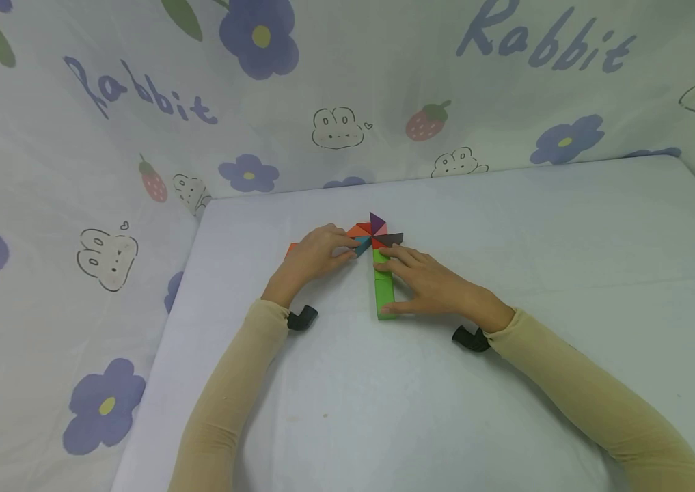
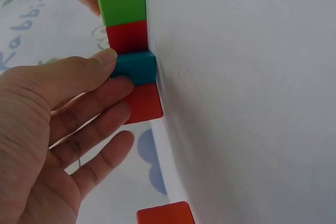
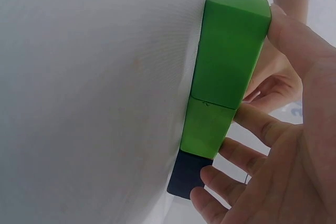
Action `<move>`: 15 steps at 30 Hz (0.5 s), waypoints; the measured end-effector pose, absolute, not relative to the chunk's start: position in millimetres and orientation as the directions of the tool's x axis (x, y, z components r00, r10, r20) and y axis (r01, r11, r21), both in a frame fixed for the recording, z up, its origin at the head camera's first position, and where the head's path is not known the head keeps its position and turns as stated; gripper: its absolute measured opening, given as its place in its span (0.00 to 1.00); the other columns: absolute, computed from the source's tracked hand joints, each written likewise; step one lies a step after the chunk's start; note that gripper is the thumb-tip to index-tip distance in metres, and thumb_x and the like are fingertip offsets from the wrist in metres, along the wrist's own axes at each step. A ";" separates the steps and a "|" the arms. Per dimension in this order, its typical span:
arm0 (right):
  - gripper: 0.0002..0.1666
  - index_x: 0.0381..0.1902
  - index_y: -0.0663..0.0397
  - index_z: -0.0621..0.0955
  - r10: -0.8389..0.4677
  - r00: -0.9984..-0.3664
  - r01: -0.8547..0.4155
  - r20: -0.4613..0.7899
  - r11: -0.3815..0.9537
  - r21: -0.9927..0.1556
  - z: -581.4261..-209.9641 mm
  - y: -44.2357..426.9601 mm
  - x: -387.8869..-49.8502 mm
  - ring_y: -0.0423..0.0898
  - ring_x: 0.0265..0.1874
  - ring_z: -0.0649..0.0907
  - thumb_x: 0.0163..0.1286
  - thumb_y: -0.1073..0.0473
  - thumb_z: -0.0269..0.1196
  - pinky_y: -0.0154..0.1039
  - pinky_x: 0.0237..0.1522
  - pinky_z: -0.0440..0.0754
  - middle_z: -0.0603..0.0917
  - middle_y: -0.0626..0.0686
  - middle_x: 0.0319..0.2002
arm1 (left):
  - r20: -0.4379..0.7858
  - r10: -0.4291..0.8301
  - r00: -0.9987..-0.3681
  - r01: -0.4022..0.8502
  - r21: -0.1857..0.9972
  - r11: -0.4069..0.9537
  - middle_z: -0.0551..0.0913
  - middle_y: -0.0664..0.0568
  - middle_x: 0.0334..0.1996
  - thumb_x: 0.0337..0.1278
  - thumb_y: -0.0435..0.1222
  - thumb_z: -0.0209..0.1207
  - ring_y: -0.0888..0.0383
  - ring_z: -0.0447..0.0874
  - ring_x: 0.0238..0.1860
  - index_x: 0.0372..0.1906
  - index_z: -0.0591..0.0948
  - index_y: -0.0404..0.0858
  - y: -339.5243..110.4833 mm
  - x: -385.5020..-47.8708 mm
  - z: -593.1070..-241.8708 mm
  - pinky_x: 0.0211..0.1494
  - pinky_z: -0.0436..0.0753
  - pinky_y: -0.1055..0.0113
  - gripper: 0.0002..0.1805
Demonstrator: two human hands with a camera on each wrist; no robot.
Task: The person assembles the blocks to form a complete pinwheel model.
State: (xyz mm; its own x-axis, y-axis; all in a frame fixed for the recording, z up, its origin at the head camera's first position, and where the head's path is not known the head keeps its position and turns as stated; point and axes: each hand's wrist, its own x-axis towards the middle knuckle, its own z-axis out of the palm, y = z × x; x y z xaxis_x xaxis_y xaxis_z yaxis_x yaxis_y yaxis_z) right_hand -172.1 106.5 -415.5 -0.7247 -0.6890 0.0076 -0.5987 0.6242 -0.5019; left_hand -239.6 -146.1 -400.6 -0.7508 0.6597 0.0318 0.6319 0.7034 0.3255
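Note:
Wedge-shaped blocks meet at their tips in a fan on the table, among them a purple block (image 1: 376, 221), a pink block (image 1: 382, 230) and a black block (image 1: 391, 238). My left hand (image 1: 316, 251) pinches the blue block (image 2: 137, 67) of this fan between thumb and index finger; red blocks lie on both sides of it. Two green blocks (image 1: 385, 299) form a straight row from the fan toward me. Along that row's right side lies my right hand (image 1: 433, 281), fingers extended, thumb touching the near end. Its fingertips also reach the black block (image 3: 188, 174).
A separate orange block (image 2: 165, 214) lies on the table left of the fan, partly behind the left hand in the head view. The white table (image 1: 347, 410) meets a patterned cloth (image 1: 372, 82) at the back and left. Dark wrist mounts (image 1: 303, 318) sit under both wrists.

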 end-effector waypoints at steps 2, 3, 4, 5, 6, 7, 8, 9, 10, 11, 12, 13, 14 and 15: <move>0.47 0.69 0.49 0.69 -0.688 -0.725 -0.599 0.007 0.626 -0.499 -415.3 106.4 -172.3 0.58 0.75 0.56 0.59 0.32 0.66 0.60 0.74 0.57 0.58 0.54 0.75 | 0.032 0.658 -0.752 0.629 0.330 0.704 0.86 0.49 0.45 0.61 0.38 0.64 0.51 0.80 0.50 0.53 0.85 0.40 -146.0 -239.6 -400.1 0.58 0.80 0.57 0.16; 0.47 0.70 0.49 0.69 -0.688 -0.726 -0.599 0.007 0.627 -0.499 -415.2 106.3 -172.4 0.58 0.76 0.56 0.59 0.32 0.66 0.60 0.74 0.58 0.58 0.54 0.75 | 0.033 0.657 -0.753 0.629 0.330 0.704 0.86 0.49 0.45 0.61 0.38 0.64 0.51 0.80 0.50 0.53 0.85 0.40 -146.2 -239.8 -400.3 0.58 0.80 0.57 0.16; 0.47 0.70 0.49 0.69 -0.688 -0.726 -0.598 0.005 0.628 -0.498 -415.2 106.3 -172.4 0.58 0.76 0.56 0.59 0.32 0.66 0.60 0.73 0.57 0.58 0.54 0.76 | 0.033 0.658 -0.753 0.629 0.330 0.704 0.86 0.49 0.45 0.61 0.38 0.64 0.51 0.80 0.50 0.53 0.85 0.40 -146.3 -240.0 -400.3 0.58 0.80 0.57 0.16; 0.47 0.70 0.49 0.69 -0.687 -0.726 -0.597 0.003 0.629 -0.498 -415.1 106.2 -172.4 0.58 0.76 0.56 0.59 0.32 0.66 0.60 0.74 0.57 0.58 0.54 0.76 | 0.034 0.658 -0.753 0.629 0.331 0.703 0.86 0.49 0.45 0.61 0.38 0.64 0.51 0.80 0.50 0.53 0.85 0.39 -146.4 -240.1 -400.3 0.58 0.80 0.57 0.16; 0.47 0.70 0.49 0.69 -0.687 -0.726 -0.597 0.002 0.630 -0.498 -415.2 106.2 -172.5 0.58 0.76 0.56 0.59 0.32 0.66 0.60 0.74 0.57 0.58 0.54 0.76 | 0.035 0.659 -0.751 0.630 0.333 0.701 0.87 0.48 0.45 0.61 0.37 0.64 0.51 0.80 0.49 0.52 0.86 0.39 -146.6 -240.2 -400.2 0.58 0.80 0.57 0.15; 0.47 0.70 0.49 0.69 -0.687 -0.727 -0.597 0.000 0.631 -0.496 -415.1 106.2 -172.4 0.58 0.76 0.56 0.59 0.32 0.66 0.60 0.74 0.57 0.58 0.54 0.76 | 0.035 0.660 -0.750 0.631 0.334 0.700 0.87 0.48 0.45 0.61 0.37 0.64 0.51 0.80 0.49 0.52 0.86 0.39 -146.8 -240.4 -400.1 0.58 0.80 0.57 0.15; 0.47 0.70 0.49 0.69 -0.686 -0.727 -0.595 -0.003 0.633 -0.495 -415.0 106.1 -172.3 0.58 0.76 0.55 0.59 0.32 0.66 0.60 0.74 0.57 0.58 0.54 0.76 | 0.035 0.661 -0.750 0.631 0.336 0.699 0.87 0.48 0.44 0.61 0.37 0.64 0.50 0.80 0.49 0.52 0.86 0.39 -146.8 -240.4 -400.1 0.58 0.80 0.57 0.15; 0.47 0.70 0.49 0.69 -0.685 -0.728 -0.595 -0.005 0.635 -0.493 -415.1 106.1 -172.2 0.58 0.76 0.55 0.59 0.32 0.66 0.60 0.74 0.57 0.58 0.54 0.76 | 0.035 0.661 -0.749 0.632 0.336 0.698 0.87 0.48 0.44 0.61 0.37 0.64 0.51 0.80 0.49 0.52 0.86 0.39 -147.0 -240.7 -400.3 0.57 0.80 0.57 0.15; 0.47 0.70 0.48 0.69 -0.685 -0.729 -0.594 -0.007 0.638 -0.490 -415.2 106.1 -172.2 0.58 0.76 0.55 0.59 0.32 0.66 0.60 0.74 0.57 0.58 0.53 0.76 | 0.033 0.662 -0.749 0.632 0.337 0.698 0.87 0.48 0.44 0.61 0.37 0.64 0.51 0.80 0.48 0.52 0.86 0.39 -147.0 -240.8 -400.3 0.57 0.80 0.57 0.15; 0.47 0.70 0.48 0.69 -0.684 -0.730 -0.594 -0.007 0.639 -0.488 -415.1 106.0 -172.2 0.58 0.76 0.56 0.59 0.31 0.66 0.60 0.74 0.57 0.58 0.53 0.76 | 0.032 0.663 -0.748 0.632 0.337 0.698 0.87 0.48 0.44 0.61 0.37 0.64 0.51 0.80 0.48 0.53 0.86 0.39 -146.9 -241.1 -400.6 0.56 0.80 0.58 0.16; 0.47 0.70 0.48 0.69 -0.683 -0.730 -0.595 -0.007 0.641 -0.486 -415.1 106.0 -172.1 0.58 0.76 0.56 0.59 0.31 0.66 0.60 0.74 0.57 0.59 0.53 0.76 | 0.030 0.664 -0.748 0.633 0.337 0.697 0.87 0.48 0.44 0.61 0.37 0.64 0.51 0.80 0.47 0.53 0.85 0.39 -146.9 -241.3 -401.0 0.56 0.80 0.58 0.16; 0.47 0.70 0.48 0.69 -0.682 -0.731 -0.594 -0.007 0.642 -0.484 -415.1 105.9 -172.0 0.58 0.76 0.56 0.59 0.31 0.66 0.60 0.74 0.57 0.59 0.53 0.76 | 0.028 0.664 -0.747 0.633 0.336 0.698 0.86 0.48 0.44 0.61 0.38 0.64 0.51 0.80 0.47 0.53 0.85 0.39 -146.7 -241.5 -401.4 0.55 0.80 0.58 0.16; 0.47 0.70 0.48 0.69 -0.681 -0.732 -0.594 -0.007 0.643 -0.483 -415.0 105.9 -171.9 0.58 0.76 0.56 0.59 0.31 0.66 0.60 0.74 0.57 0.59 0.53 0.76 | 0.029 0.665 -0.746 0.634 0.334 0.697 0.86 0.49 0.44 0.61 0.38 0.64 0.51 0.80 0.47 0.53 0.85 0.39 -146.6 -241.9 -401.8 0.55 0.80 0.58 0.16; 0.48 0.70 0.48 0.69 -0.681 -0.732 -0.595 -0.005 0.644 -0.480 -415.0 105.9 -171.9 0.58 0.76 0.56 0.58 0.31 0.66 0.60 0.74 0.57 0.59 0.53 0.76 | 0.028 0.666 -0.745 0.636 0.332 0.697 0.86 0.49 0.44 0.61 0.38 0.64 0.52 0.80 0.47 0.53 0.85 0.40 -146.5 -242.0 -402.1 0.55 0.80 0.59 0.16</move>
